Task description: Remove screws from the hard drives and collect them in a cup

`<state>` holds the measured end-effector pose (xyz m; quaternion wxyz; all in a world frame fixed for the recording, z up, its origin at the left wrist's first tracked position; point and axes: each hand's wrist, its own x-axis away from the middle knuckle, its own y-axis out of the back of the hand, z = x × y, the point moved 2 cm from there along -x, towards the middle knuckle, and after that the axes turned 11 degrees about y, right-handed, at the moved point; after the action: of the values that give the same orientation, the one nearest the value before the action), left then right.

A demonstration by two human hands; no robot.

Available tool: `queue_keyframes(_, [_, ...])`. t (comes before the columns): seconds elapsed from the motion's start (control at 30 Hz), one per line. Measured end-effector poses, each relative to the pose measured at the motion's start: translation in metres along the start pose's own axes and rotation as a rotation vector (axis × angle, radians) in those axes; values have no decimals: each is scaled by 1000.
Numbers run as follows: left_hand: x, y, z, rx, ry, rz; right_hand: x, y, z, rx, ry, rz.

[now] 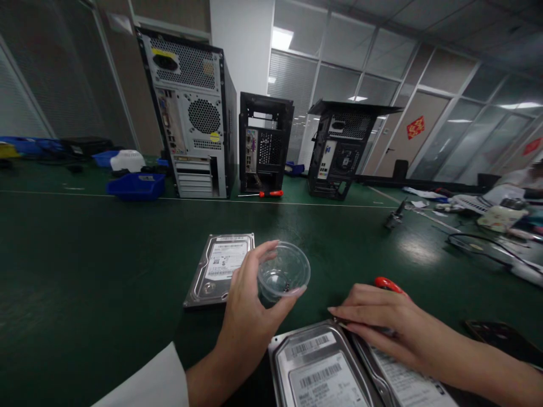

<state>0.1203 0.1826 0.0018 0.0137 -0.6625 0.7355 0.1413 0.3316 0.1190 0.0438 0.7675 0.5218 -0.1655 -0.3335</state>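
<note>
My left hand point(254, 305) is closed around the rim and side of a small clear plastic cup point(278, 277), which has a few tiny dark bits at its bottom. Just behind that hand lies a hard drive point(224, 263), label up. In front of me are a second hard drive point(320, 367) and, right beside it, a third hard drive point(418, 379), partly covered by my right arm. My right hand point(373, 316) pinches thumb and fingers together over the far corners of these two drives. Whatever is between the fingertips is too small to make out.
A red handle point(388, 284) shows behind my right hand, and a dark phone point(504, 339) lies at right. Computer cases point(199, 124) stand along the back, with a red screwdriver point(269, 194) and a blue bin point(136, 186). Cables and a seated person are at far right.
</note>
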Motion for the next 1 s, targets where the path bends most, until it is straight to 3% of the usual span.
queue_keyframes(0.1, [-1,0,0,9,-1,2,7,9,-3,31,-31,-95])
queue_keyframes(0.2, [-1,-1,0,14,8,8,30,25,-17,126,-198,-232])
queue_keyframes(0.3, [-1,0,-1,14,23,8,66,34,-37,237,-415,-183])
queue_keyframes(0.43, [0,0,-3,-4,35,24,98,28,-47,227,-642,-165])
queue_keyframes(0.73, [1,-4,-6,-168,38,72,70,10,-39,343,-789,-203])
queue_keyframes(0.87, [2,-3,-6,-253,5,42,73,16,-36,323,-776,-286])
queue_keyframes(1.0, [3,-3,-6,-246,5,48,75,35,-27,220,-722,-451])
